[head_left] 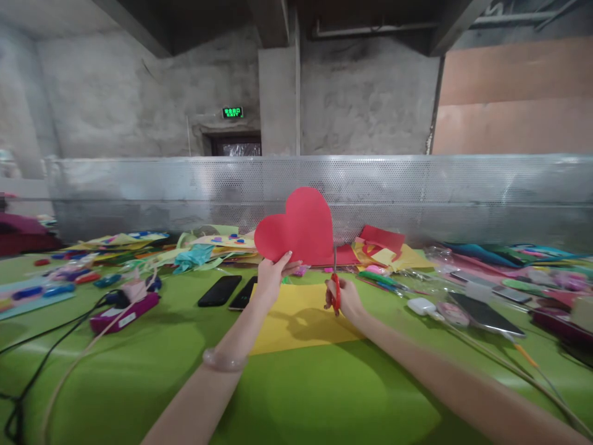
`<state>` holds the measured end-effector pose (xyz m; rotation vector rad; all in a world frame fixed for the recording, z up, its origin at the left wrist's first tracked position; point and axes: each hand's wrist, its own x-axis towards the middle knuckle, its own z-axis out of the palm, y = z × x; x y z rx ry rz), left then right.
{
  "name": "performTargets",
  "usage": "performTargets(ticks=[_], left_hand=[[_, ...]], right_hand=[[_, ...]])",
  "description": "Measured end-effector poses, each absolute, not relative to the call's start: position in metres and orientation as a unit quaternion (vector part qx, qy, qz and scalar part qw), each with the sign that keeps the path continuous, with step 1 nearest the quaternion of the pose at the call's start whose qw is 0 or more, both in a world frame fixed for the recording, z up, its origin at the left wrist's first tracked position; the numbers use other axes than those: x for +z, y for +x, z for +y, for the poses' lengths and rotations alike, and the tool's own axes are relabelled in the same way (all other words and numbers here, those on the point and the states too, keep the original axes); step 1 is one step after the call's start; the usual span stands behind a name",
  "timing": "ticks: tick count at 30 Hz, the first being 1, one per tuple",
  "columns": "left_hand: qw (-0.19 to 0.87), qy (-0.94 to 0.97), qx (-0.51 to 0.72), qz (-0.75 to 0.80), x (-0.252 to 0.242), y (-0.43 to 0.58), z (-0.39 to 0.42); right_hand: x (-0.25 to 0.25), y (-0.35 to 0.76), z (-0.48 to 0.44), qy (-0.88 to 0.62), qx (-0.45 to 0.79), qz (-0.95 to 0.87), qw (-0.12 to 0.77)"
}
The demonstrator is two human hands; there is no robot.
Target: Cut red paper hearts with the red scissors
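A red paper heart (299, 227) is held upright above the green table (296, 395). My left hand (271, 277) pinches its lower left edge, fingers closed on the paper. My right hand (345, 300) grips red-handled scissors (335, 285), whose blades point up at the heart's lower right edge. A yellow paper sheet (301, 321) lies flat on the table under both hands. A clear bangle sits on my left wrist.
Two black phones (220, 290) lie left of the yellow sheet. Coloured paper scraps (204, 247) pile along the back by a perforated metal barrier (417, 185). A magenta case (125, 315) and cables are at left; white earbuds case (420, 306) and a tablet (486, 315) at right.
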<state>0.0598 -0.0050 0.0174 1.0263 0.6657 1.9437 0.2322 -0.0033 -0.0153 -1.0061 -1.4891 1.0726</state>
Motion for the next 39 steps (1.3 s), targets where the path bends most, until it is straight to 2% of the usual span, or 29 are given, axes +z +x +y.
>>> performTargets(ticks=[39], left_hand=[[0.405,0.424,0.766,0.264,0.0212,0.0694,-0.0153]], right_hand=[[-0.0198,0.2325,0.0002,-0.386,0.465,-0.607,0.516]])
